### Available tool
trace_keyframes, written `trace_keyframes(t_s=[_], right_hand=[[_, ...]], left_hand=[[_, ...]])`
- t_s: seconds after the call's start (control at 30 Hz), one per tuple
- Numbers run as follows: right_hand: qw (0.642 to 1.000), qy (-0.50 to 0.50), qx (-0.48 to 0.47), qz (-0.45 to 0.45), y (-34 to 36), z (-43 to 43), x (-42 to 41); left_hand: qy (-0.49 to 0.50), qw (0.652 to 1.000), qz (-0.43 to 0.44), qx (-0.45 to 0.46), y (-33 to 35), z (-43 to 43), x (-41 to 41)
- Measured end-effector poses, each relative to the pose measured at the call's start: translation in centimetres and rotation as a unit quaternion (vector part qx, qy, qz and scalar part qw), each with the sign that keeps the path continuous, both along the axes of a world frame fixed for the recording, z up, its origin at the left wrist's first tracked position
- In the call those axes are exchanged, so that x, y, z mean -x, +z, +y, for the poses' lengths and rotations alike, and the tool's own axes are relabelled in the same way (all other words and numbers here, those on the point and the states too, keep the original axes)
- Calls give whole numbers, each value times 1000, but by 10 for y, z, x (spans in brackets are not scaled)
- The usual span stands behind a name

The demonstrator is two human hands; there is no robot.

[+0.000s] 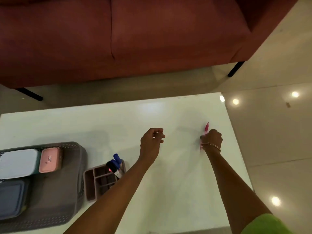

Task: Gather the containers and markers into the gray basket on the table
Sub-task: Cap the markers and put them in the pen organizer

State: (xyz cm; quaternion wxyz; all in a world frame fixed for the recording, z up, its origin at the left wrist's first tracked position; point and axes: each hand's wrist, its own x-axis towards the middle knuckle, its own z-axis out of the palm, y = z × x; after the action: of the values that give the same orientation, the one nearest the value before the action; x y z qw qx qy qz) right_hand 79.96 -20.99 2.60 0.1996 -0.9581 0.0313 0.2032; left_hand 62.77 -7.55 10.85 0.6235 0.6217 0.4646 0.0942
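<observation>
The gray basket (pixel 74 176) stands at the table's left. Inside it lie a white-lidded container (pixel 17 163), a pink container (pixel 49 159) and a blue-gray container (pixel 11 199). Right of the basket sits a brown divided holder (pixel 96 184) with blue and black markers (pixel 115 163) standing in its far corner. My right hand (pixel 211 138) grips a pink marker (pixel 206 128) near the table's right side, its tip pointing away. My left hand (pixel 152 138) hovers at mid-table with curled fingers and holds nothing.
The white table (pixel 168 191) ends close to my right hand, with glossy floor (pixel 273 149) beyond. A red sofa (pixel 135 34) on black legs stands behind the table's far edge.
</observation>
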Motion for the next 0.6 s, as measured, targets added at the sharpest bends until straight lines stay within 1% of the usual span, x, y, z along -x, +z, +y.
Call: trace_keyframes(t_s=[0.1, 0.13, 0.17, 0.2, 0.3, 0.37, 0.47, 0.5, 0.6], right_hand=[[998, -47, -25, 43, 19, 4, 4], [996, -50, -43, 54, 30, 11, 10], [994, -40, -77, 61, 42, 19, 19], [989, -32, -132, 61, 56, 29, 34], [949, -6, -309, 67, 105, 61, 94], [925, 56, -366, 85, 133, 80, 139], [913, 143, -358, 132, 152, 103, 198], [916, 175, -334, 137, 154, 111, 215], [927, 286, -215, 113, 147, 126, 255]], left_hand=[[12, 1000, -23, -9, 20, 20, 5], [19, 999, -27, -12, 27, 28, 10], [26, 999, -31, -16, 32, 35, 17], [30, 999, -33, -20, 37, 42, 26], [47, 998, -23, -40, 45, 63, 62], [72, 996, 0, -50, 48, 79, 93], [102, 992, 47, -59, 47, 98, 137], [110, 990, 62, -56, 46, 103, 152], [121, 987, 97, -38, 46, 114, 189]])
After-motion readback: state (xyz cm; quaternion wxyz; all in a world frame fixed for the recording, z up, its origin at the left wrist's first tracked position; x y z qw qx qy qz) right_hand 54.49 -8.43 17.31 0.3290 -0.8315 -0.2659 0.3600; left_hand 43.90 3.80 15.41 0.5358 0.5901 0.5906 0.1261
